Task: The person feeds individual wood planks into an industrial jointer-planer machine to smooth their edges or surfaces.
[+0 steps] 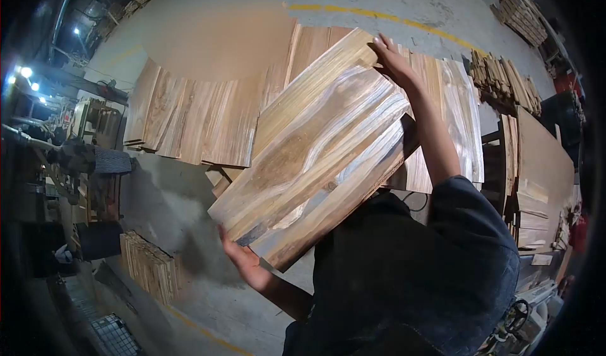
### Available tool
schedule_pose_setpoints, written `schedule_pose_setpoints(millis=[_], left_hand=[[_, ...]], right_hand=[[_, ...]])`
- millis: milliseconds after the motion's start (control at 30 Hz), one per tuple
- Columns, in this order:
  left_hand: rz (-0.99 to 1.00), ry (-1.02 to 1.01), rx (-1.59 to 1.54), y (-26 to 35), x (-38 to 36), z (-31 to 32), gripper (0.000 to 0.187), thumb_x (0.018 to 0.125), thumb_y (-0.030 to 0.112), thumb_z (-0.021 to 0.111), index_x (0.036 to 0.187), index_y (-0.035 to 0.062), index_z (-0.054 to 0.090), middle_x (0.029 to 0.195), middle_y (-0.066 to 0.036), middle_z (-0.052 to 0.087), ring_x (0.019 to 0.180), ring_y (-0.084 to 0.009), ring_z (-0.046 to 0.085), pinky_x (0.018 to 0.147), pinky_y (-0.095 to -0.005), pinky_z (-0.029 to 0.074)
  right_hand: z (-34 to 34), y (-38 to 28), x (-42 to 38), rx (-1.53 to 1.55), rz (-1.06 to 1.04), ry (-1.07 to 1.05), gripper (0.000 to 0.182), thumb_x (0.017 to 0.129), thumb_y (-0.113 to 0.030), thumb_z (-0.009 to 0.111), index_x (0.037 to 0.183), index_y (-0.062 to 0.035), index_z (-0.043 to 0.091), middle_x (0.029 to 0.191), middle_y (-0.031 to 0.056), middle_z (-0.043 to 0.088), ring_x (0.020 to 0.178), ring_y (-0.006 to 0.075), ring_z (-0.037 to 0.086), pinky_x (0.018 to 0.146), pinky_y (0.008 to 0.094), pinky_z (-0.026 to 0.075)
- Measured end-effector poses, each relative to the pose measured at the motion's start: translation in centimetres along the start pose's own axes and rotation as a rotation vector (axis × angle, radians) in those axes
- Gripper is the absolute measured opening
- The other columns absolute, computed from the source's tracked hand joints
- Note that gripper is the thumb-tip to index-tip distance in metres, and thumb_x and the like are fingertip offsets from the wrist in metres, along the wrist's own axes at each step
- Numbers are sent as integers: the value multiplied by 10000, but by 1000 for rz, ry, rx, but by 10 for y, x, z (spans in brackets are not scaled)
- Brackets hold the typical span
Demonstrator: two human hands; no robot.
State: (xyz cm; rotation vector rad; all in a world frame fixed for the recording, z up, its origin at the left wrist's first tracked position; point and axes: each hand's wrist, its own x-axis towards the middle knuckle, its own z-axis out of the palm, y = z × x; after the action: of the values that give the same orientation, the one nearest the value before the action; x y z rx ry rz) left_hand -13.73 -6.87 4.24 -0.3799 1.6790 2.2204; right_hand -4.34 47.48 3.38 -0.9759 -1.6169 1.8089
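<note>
A wide wooden panel [278, 160] with streaky, wavy grain lies slanted across the middle of the view, in front of my body. My left hand [246, 261] grips its lower left end, with the fingers hidden under the panel. At the far upper corner my right hand [392, 62] is closed around the edge. A paler strip of wood [315, 72] runs along the panel's upper side. Beneath and behind lie more wooden panels [221, 119], spread side by side, partly covered by the one I hold.
Bundled wood strips [505, 81] sit at the upper right, near a large upright board [546, 166]. A stack of boards [148, 264] stands on the concrete floor at lower left. Machinery [88, 128] lines the left side. A blurred patch hides part of the panels at the top.
</note>
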Motion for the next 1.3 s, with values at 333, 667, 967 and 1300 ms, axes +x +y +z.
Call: schedule_pose_setpoints(millis=[333, 667, 967, 1300], left_hand=[[-93, 92, 20, 6, -6, 17, 630, 914, 467, 572, 1353, 20, 502, 1331, -135, 548, 1216, -307, 519, 1012, -423, 417], [372, -3, 472, -13, 23, -18, 534, 993, 353, 455, 1359, -33, 502, 1324, -134, 556, 1224, -277, 532, 1064, -408, 395], [101, -105, 61, -22, 46, -45, 579, 921, 390, 570, 1335, -10, 507, 1270, -139, 577, 1154, -283, 571, 972, -429, 463], [187, 81, 10, -20, -10, -2, 568, 843, 355, 636, 1286, 10, 550, 1230, -136, 600, 1121, -292, 587, 936, -425, 482]], right_hand=[[-34, 8, -26, -175, 97, -245, 720, 980, -632, 405, 1475, -109, 411, 1210, 96, 560, 1028, 172, 548, 822, 365, 469], [-25, 12, -62, -232, 176, -477, 1044, 895, -745, 420, 1527, 43, 158, 1573, 274, 193, 1470, 337, 216, 1186, 430, 222], [-7, 2, -65, 54, 292, -498, 918, 834, -658, 594, 1476, -32, 396, 1438, 207, 480, 1295, 308, 501, 1092, 402, 380], [-28, 12, -106, 113, 278, -458, 725, 915, -583, 546, 1377, -26, 511, 1281, 164, 603, 1121, 241, 615, 955, 364, 496]])
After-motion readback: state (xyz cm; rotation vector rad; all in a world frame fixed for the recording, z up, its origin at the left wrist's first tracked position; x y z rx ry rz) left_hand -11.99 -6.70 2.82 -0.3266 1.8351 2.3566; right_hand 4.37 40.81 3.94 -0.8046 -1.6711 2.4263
